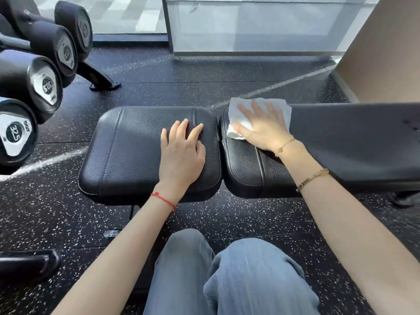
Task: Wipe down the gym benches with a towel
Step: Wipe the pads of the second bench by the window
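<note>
A black leather gym bench lies across the view in two pads: a square seat pad on the left and a long back pad running off to the right. My left hand rests flat on the seat pad's right part, fingers apart, holding nothing. My right hand presses a white towel flat against the left end of the back pad, near its far edge. The palm covers most of the towel, which shows around the fingers.
A rack of black dumbbells stands at the left, its foot on the speckled rubber floor. A glass wall runs behind the bench and a beige wall at the right. My knees in blue jeans are below the bench.
</note>
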`<action>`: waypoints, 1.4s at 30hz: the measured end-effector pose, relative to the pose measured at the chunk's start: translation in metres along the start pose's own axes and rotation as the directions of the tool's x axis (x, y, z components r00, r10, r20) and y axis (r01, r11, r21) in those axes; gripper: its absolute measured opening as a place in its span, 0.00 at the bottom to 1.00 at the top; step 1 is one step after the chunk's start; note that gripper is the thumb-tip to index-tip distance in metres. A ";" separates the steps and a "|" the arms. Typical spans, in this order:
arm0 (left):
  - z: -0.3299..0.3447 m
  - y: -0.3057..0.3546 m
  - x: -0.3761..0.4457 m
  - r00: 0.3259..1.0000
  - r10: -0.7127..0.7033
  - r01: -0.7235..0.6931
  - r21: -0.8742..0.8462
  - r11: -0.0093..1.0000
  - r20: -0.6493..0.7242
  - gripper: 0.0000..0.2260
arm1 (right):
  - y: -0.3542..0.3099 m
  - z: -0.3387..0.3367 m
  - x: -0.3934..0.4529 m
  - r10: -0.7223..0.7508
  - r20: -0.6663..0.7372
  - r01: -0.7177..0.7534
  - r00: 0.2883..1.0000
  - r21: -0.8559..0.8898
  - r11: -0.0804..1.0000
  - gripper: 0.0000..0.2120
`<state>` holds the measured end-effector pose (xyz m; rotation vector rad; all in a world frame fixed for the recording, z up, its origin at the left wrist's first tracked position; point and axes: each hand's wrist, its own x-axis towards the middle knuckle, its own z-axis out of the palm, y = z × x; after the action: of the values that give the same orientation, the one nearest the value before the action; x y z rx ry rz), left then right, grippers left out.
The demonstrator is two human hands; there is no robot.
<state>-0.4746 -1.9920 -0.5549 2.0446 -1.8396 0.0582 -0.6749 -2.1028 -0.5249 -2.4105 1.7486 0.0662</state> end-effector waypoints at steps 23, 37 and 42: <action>0.004 0.030 -0.012 0.992 -0.123 0.122 0.021 0.992 0.040 0.22 | 0.058 0.046 -0.155 -0.391 -0.255 0.329 0.884 -0.256 0.909 0.32; 0.013 0.044 -0.022 0.978 -0.187 0.198 0.118 0.973 -0.096 0.22 | 0.090 0.053 -0.146 -0.464 -0.292 0.413 0.836 -0.220 0.884 0.26; 0.015 0.044 -0.022 0.975 -0.175 0.192 0.130 0.973 -0.135 0.22 | 0.123 0.024 -0.109 -0.263 -0.145 0.259 0.954 -0.043 0.965 0.27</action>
<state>-0.5237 -1.9786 -0.5634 2.2461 -1.6062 0.2652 -0.8245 -2.0344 -0.5470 -2.7039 1.4723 -0.1299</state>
